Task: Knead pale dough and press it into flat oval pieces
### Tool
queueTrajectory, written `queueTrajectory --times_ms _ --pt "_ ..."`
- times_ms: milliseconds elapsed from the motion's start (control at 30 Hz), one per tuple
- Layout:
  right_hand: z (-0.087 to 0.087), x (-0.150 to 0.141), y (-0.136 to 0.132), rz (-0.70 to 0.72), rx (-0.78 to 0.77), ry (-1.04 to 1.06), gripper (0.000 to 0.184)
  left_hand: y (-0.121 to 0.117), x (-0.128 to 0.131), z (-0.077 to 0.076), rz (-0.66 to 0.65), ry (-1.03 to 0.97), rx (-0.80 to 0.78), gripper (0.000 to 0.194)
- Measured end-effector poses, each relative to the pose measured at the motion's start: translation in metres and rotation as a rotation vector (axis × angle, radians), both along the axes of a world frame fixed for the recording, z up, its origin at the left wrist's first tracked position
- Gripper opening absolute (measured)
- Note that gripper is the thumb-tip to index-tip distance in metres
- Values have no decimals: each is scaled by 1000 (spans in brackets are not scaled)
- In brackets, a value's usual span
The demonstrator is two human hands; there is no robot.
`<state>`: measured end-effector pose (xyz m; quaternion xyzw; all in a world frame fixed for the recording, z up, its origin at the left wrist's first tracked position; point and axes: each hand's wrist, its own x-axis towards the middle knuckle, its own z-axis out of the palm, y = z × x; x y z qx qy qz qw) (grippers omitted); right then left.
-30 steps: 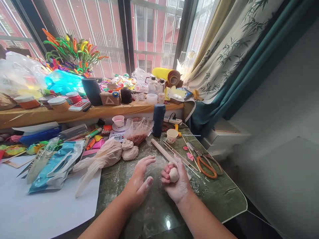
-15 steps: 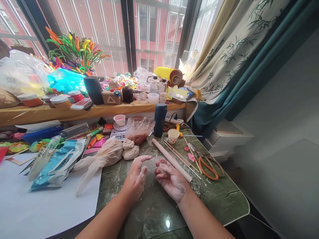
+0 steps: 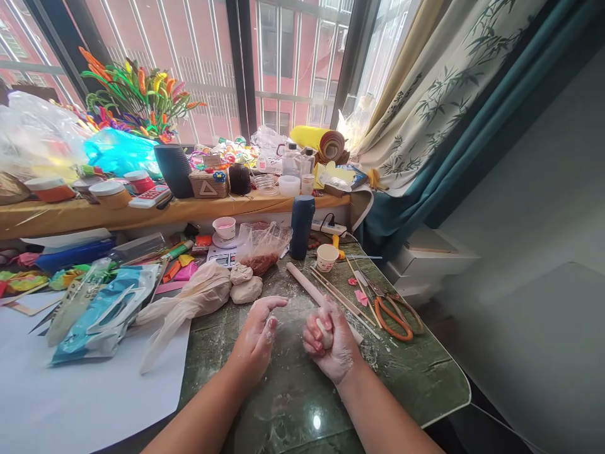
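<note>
A small pale lump of dough shows in the curled fingers of my right hand, which is closed around it. My left hand rests on its edge over the table, its fingers stretched and dusted with white powder, with nothing seen in it. Behind my right hand a pale rolling pin lies slantwise, partly hidden by the fingers. Past my left hand sit two larger dough pieces, a small one stacked against a bigger one, beside a knotted plastic bag.
Scissors with orange handles and thin wooden sticks lie to the right. A paper cup, a dark bottle and a kitchen scale stand behind. White paper and a blue packet cover the left.
My right hand has curled from a loose, half-open pose into a grip, and the pale dough lump now shows in it. My left hand has stayed nearly still.
</note>
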<state>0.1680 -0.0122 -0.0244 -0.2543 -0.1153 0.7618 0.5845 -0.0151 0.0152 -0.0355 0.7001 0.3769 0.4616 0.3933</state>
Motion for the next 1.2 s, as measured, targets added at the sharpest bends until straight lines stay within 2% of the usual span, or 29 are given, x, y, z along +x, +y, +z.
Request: queueTrajectory --times_ms 167,267,367,433,533,600,667,767,933,1100,1200 --pt "-7 -9 -5 -32 25 -122 68 0 -2 -1 -6 7 7 42" --pt "-8 -11 -6 -27 73 -348 64 0 1 -1 19 -50 -60 44" --pt "1 -15 -8 -113 203 -788 55 1 9 3 54 -296 -298 48" --pt "9 -20 -12 -112 405 -1062 48 1 15 9 38 -574 -542 51" --pt "15 -28 -18 -12 788 -1293 65 -3 20 19 13 -875 -886 52" --pt "11 -30 -20 -52 910 -1371 61 -6 18 25 101 -981 -989 45" --pt "2 -29 -20 -189 858 -1406 49 -7 15 29 195 -1027 -1007 38" --pt "-12 -23 -17 -318 677 -1365 40 -4 11 32 221 -1024 -989 42" --pt "-25 -20 -12 -277 492 -1217 42 -3 13 34 202 -1011 -930 58" --pt "-32 -18 -4 -240 413 -1090 47 -10 17 36 127 -996 -875 63" --pt "-34 -19 5 -275 309 -867 49 -9 15 31 108 -926 -802 66"
